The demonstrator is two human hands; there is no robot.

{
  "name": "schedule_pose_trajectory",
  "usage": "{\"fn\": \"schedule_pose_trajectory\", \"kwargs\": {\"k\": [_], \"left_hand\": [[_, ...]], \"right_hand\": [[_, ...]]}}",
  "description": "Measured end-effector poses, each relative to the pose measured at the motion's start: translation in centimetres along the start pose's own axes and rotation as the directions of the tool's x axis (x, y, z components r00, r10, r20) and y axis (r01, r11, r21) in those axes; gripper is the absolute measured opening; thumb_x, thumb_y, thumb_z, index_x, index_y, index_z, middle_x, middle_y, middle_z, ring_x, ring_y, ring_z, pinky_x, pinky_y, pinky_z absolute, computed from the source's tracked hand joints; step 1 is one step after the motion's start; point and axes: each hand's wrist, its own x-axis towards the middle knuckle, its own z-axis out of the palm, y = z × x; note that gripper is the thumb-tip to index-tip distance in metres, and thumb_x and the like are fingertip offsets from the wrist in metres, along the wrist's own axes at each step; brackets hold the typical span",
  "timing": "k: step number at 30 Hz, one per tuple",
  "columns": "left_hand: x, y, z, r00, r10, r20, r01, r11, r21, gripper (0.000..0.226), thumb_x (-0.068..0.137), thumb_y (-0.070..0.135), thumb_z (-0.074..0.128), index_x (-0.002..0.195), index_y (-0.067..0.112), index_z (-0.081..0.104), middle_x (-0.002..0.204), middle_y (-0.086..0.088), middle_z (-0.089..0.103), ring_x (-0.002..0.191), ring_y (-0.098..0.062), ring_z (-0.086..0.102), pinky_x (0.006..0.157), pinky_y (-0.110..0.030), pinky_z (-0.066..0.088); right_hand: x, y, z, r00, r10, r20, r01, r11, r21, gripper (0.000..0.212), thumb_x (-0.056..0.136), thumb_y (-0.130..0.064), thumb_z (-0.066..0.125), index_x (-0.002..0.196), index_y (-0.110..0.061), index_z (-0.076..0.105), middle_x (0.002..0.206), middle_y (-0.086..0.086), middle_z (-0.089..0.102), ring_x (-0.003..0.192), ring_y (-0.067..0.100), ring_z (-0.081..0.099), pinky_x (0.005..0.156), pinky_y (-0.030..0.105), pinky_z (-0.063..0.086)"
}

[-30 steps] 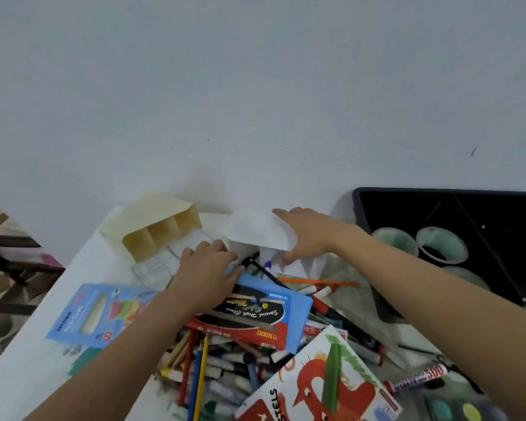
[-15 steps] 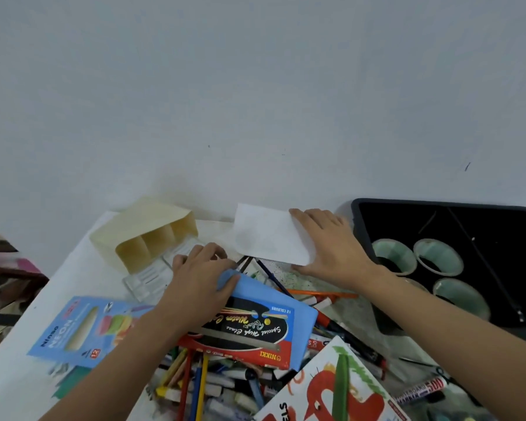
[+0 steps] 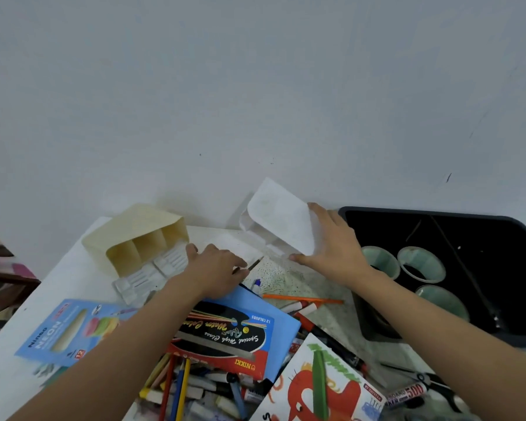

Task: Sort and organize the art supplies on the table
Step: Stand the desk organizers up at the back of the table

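Currently I see the right hand [image 3: 331, 247] pinching a flat white paper packet [image 3: 280, 217] between thumb and fingers, tilted up at the white table's [image 3: 73, 268] far edge. Left hand [image 3: 213, 268]: palm down, fingers loosely bent, touching the blue cardboard watercolour box [image 3: 274, 326]; I cannot tell whether it grips anything.
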Motion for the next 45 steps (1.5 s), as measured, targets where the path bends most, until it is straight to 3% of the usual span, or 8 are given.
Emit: {"fn": "schedule_pose_trajectory", "kwargs": {"k": [6, 11, 17, 22, 25, 29, 35, 45], "left_hand": [[-0.2, 0.2, -0.4, 0.985, 0.1, 0.14, -0.104, 0.994, 0.018, 0.032, 0.098, 0.057, 0.04, 0.12, 0.048, 0.061, 0.13, 0.008, 0.055, 0.136, -0.019, 0.031, 0.108, -0.064, 0.009], [-0.2, -0.7, -0.9, 0.998, 0.056, -0.039, -0.059, 0.996, -0.069, 0.031, 0.096, 0.06, 0.044, 0.12, 0.047, 0.06, 0.123, 0.011, 0.056, 0.122, -0.014, 0.048, 0.103, -0.05, 0.022], [0.5, -2.0, -1.0, 0.974, 0.006, -0.228, -0.097, 0.916, -0.389, 0.045, 0.095, 0.056, 0.052, 0.135, 0.035, 0.055, 0.122, 0.011, 0.06, 0.105, -0.008, 0.057, 0.105, -0.043, 0.041], [0.9, 1.3, -1.9, 0.974, 0.085, -0.21, -0.213, 0.653, -0.727, 0.053, 0.101, 0.047, 0.045, 0.152, 0.035, 0.035, 0.142, 0.014, 0.051, 0.124, -0.002, 0.051, 0.109, -0.028, 0.039], [0.9, 3.1, -2.0, 0.949, 0.169, -0.267, -0.31, 0.657, -0.687, 0.032, 0.106, 0.043, 0.036, 0.135, 0.048, 0.05, 0.116, 0.024, 0.064, 0.097, 0.011, 0.058, 0.085, -0.009, 0.039], [1.2, 3.9, -1.6, 0.934, 0.057, -0.353, -0.287, 0.71, -0.643, 0.036, 0.107, 0.037, 0.035, 0.073, 0.039, 0.046, 0.061, 0.002, 0.048, 0.055, -0.009, 0.04, 0.059, -0.029, 0.033], [0.4, 2.3, -1.4, 0.968, 0.09, -0.235, -0.216, 0.777, -0.591, 0.033, 0.103, 0.035, 0.049, 0.133, 0.031, 0.061, 0.116, 0.01, 0.069, 0.106, -0.002, 0.061, 0.09, -0.023, 0.042], [-2.5, -7.5, -4.4, 0.878, -0.246, -0.411, -0.072, 0.78, -0.621, 0.012, 0.095, 0.02, 0.063, 0.097, 0.028, 0.072, 0.09, 0.007, 0.07, 0.085, -0.007, 0.064, 0.073, -0.021, 0.046]], "right_hand": [[0.3, 0.1, -1.0, 0.985, 0.169, 0.034, -0.164, 0.863, 0.478, 0.095, 0.069, -0.052, 0.086, 0.144, -0.034, 0.031, 0.138, -0.01, 0.044, 0.127, 0.009, 0.041, 0.106, 0.033, 0.039], [0.7, 0.5, 0.9, 0.964, 0.209, 0.161, -0.264, 0.728, 0.632, 0.088, 0.073, -0.037, 0.087, 0.138, -0.039, 0.028, 0.132, -0.009, 0.049, 0.125, 0.014, 0.051, 0.108, 0.044, 0.046], [1.4, 1.0, 2.5, 0.94, 0.156, 0.302, -0.321, 0.702, 0.636, 0.093, 0.08, -0.005, 0.082, 0.148, -0.021, 0.021, 0.136, -0.008, 0.046, 0.126, 0.014, 0.051, 0.109, 0.044, 0.045], [1.2, 0.8, 3.2, 0.936, 0.146, 0.322, -0.316, 0.752, 0.578, 0.077, 0.083, 0.0, 0.076, 0.143, -0.018, 0.031, 0.118, -0.017, 0.055, 0.11, 0.001, 0.056, 0.094, 0.016, 0.049], [1.2, 0.6, 4.0, 0.942, 0.168, 0.289, -0.306, 0.782, 0.543, 0.074, 0.085, -0.004, 0.075, 0.146, -0.021, 0.038, 0.113, -0.016, 0.061, 0.114, 0.012, 0.058, 0.102, 0.034, 0.05], [1.3, 0.2, 4.4, 0.926, 0.226, 0.301, -0.356, 0.787, 0.505, 0.07, 0.086, -0.007, 0.075, 0.143, -0.024, 0.039, 0.112, -0.012, 0.06, 0.117, 0.018, 0.057, 0.103, 0.037, 0.048], [-0.8, -0.7, 3.8, 0.896, 0.371, 0.246, -0.445, 0.726, 0.524, 0.066, 0.084, -0.022, 0.08, 0.139, -0.016, 0.044, 0.12, -0.003, 0.059, 0.11, 0.018, 0.06, 0.094, 0.035, 0.052], [-5.5, -5.8, 2.0, 0.959, 0.247, 0.14, -0.283, 0.79, 0.543, 0.013, 0.096, -0.023, 0.064, 0.084, -0.017, 0.063, 0.075, -0.005, 0.062, 0.064, 0.001, 0.053, 0.058, 0.015, 0.043]]}}
